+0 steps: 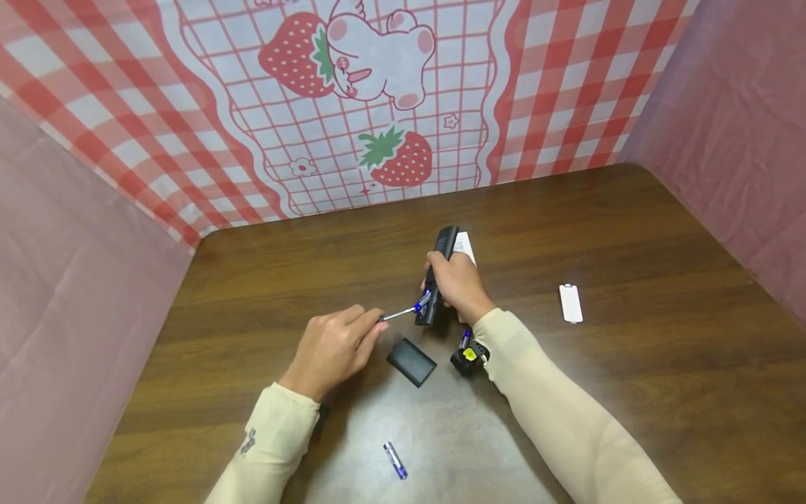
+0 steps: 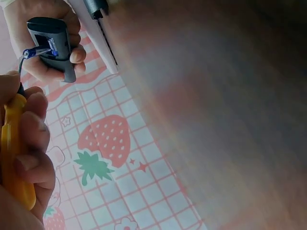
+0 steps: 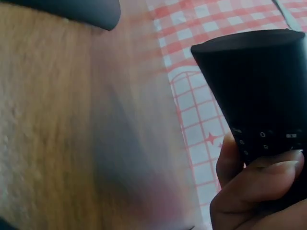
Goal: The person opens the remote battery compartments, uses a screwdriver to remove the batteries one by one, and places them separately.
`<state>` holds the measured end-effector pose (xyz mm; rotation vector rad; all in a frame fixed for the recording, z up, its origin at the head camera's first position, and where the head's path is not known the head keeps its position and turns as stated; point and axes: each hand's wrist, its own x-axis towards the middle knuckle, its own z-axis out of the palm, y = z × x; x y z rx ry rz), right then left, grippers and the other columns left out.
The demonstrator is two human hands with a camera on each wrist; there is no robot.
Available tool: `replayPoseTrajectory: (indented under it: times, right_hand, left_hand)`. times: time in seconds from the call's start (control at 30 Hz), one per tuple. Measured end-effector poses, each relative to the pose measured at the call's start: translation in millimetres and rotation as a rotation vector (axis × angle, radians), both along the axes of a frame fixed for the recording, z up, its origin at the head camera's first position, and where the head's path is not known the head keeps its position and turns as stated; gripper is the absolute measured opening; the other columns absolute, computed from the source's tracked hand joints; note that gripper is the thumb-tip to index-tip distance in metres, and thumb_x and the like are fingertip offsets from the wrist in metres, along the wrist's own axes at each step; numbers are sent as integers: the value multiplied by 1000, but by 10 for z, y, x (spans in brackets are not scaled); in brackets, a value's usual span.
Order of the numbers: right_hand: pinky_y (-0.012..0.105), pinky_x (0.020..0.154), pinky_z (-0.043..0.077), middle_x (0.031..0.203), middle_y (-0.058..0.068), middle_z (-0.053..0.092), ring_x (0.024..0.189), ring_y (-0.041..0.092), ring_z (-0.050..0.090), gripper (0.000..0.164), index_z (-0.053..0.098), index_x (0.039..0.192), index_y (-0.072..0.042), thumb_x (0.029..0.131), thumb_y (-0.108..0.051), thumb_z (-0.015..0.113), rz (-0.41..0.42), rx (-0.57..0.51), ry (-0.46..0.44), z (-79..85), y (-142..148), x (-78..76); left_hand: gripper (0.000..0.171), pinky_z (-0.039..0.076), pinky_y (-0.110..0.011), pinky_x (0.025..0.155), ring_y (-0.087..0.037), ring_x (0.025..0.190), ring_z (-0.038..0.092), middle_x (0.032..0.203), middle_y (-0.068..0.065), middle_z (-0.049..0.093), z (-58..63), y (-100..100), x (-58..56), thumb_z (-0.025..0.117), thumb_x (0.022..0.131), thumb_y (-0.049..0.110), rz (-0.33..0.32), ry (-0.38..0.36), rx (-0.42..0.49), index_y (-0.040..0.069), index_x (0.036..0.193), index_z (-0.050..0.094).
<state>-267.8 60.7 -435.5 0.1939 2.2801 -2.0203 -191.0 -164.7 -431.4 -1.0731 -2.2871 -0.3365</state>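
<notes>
My right hand (image 1: 462, 281) grips a black remote control (image 1: 446, 240), tilted above the table with its battery compartment exposed. A screwdriver (image 2: 17, 153) with a yellow handle and thin metal shaft is held in my left hand (image 1: 334, 348). Its tip meets the end of a blue battery (image 2: 36, 51), which slants up out of the compartment. In the right wrist view, the keypad side of the remote shows under my right thumb. A flat black battery cover (image 1: 411, 362) lies on the table between the hands.
A loose blue-and-silver battery (image 1: 395, 460) lies near the front, and another blue battery (image 1: 465, 339) beside my right wrist. To the right is a small white piece (image 1: 571, 303). A white object (image 1: 464, 245) shows partly behind the remote. Patterned cloth (image 1: 403, 105) hangs along the table's back edge.
</notes>
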Motion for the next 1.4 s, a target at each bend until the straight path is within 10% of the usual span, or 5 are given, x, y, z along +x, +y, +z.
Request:
replayPoseTrajectory:
  times: [0.37, 1.4]
  right_hand:
    - [32, 56, 54, 68, 12, 66, 57, 20, 65, 36, 61, 98, 10, 94, -24, 48, -12, 58, 56, 1, 81, -46]
    - [34, 61, 56, 74, 14, 70, 64, 22, 69, 41, 64, 97, 5, 97, -32, 48, 2, 143, 52, 27, 107, -63]
  left_hand:
    - [18, 51, -35, 51, -13, 56, 58, 77, 0, 64, -43, 6, -107, 71, 92, 20, -15, -54, -21, 4, 101, 74]
    - [20, 49, -37, 47, -14, 57, 61, 78, 1, 67, -54, 24, -142, 67, 96, 27, 23, -10, -22, 9, 101, 75]
